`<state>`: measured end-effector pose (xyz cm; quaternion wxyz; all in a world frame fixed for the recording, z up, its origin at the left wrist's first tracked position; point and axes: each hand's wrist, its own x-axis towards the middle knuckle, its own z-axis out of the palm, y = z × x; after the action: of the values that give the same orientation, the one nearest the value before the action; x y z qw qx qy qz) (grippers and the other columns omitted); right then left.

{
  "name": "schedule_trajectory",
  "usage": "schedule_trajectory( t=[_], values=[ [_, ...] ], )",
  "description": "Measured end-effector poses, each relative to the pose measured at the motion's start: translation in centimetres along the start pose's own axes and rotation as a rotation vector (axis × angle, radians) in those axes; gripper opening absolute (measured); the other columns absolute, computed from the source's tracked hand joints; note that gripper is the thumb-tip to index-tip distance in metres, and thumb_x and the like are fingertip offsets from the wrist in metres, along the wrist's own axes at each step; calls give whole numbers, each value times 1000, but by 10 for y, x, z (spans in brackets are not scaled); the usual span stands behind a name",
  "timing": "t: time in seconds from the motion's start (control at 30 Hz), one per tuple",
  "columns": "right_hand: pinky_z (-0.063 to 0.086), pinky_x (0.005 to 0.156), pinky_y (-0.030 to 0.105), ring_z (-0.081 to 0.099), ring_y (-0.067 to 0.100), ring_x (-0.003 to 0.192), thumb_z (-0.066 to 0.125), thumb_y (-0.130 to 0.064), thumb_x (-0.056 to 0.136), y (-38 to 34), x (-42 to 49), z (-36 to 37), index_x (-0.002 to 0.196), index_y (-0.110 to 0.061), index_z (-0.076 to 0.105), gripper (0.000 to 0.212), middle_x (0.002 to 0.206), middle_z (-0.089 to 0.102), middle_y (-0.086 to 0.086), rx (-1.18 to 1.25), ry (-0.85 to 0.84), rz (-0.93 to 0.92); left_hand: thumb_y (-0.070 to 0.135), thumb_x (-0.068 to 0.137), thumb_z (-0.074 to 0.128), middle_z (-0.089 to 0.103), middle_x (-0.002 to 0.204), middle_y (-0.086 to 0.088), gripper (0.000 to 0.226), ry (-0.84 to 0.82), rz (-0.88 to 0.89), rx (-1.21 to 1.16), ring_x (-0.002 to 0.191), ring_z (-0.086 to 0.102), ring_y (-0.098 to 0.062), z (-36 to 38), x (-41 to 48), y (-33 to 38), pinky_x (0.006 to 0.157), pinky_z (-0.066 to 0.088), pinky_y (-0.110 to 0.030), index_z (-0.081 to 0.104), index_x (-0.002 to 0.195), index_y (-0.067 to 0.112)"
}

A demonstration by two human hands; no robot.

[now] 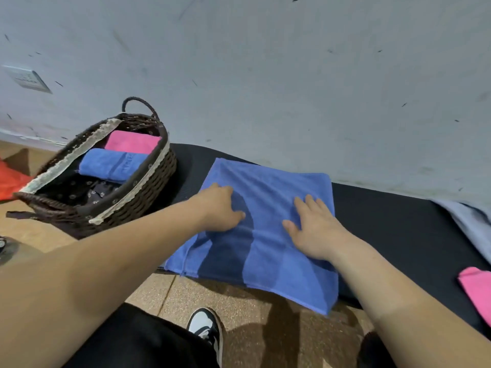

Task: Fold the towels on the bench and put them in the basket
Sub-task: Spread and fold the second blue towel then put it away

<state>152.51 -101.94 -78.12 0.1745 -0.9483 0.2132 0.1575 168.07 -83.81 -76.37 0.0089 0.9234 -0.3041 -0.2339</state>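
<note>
A blue towel (pixel 265 187) lies spread on the black counter (pixel 398 235), and its near edge hangs over the front. Both hands lie on top of it, a little apart. The left hand (pixel 220 208) presses down near the towel's left side, its grip slack and holding nothing. The right hand (pixel 313 229) lies flat with fingers spread, its grip slack too. The basket (pixel 148 179) sits by the counter's left end. Inside it a folded pink towel (pixel 132 142) and a folded blue one (pixel 109 163) lie side by side. Another pink towel (pixel 475 288) and a grey cloth (pixel 467 219) lie at the counter's far right
</note>
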Motion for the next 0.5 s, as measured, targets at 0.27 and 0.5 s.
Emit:
schedule_trajectory(
  t=[0.27,0.5],
  values=[
    [-9,127,40,-31,22,152,21,-65,102,53,-42,7,159,-21,-22,84,164,-35,5,-103,-145,65,53,100,49,26,156,-12,67,-17,109,-7,144,30,-37,28,-11,38,116,33,-46,33,153,16],
    [-5,127,43,-29,27,153,24,-62,104,111,-65,-5,158,-18,-25,85,163,-36,10,-90,-223,251,45,92,63,50,123,-2,46,110,135,-2,105,60,-26,17,-38,68,87,53,-42,52,128,19]
  ],
)
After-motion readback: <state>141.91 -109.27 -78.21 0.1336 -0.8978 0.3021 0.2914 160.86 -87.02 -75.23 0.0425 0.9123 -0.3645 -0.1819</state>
